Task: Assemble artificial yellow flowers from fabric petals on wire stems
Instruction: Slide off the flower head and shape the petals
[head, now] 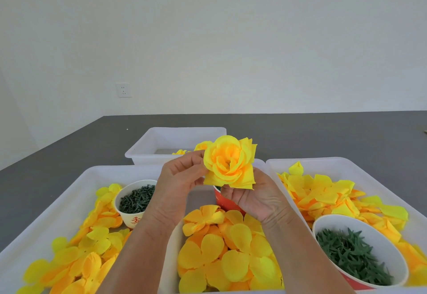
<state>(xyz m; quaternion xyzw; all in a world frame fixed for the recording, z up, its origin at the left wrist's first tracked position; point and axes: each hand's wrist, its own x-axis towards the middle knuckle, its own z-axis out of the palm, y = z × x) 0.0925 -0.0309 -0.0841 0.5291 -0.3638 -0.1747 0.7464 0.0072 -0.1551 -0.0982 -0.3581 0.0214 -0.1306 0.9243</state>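
Grey desk (323, 136) spreads beneath our trays. Our left hand (178, 182) pinches the flower (228, 163) at a petal edge; our right hand (256, 199) cups its underside. Soft, light fabric crushes easily, so we judge the base safest.

A yellow flower (229, 162) sits at the centre of the frame, its layered petals open toward the camera, orange-yellow inside and paler yellow at the outer square-edged layers. Loose petals (228, 247) lie heaped flat at lower centre, more petals at lower left (76, 254) and at right (323, 194). Green stems (351, 256) fill a bowl at lower right; darker green pieces (136, 197) fill a cup at left.
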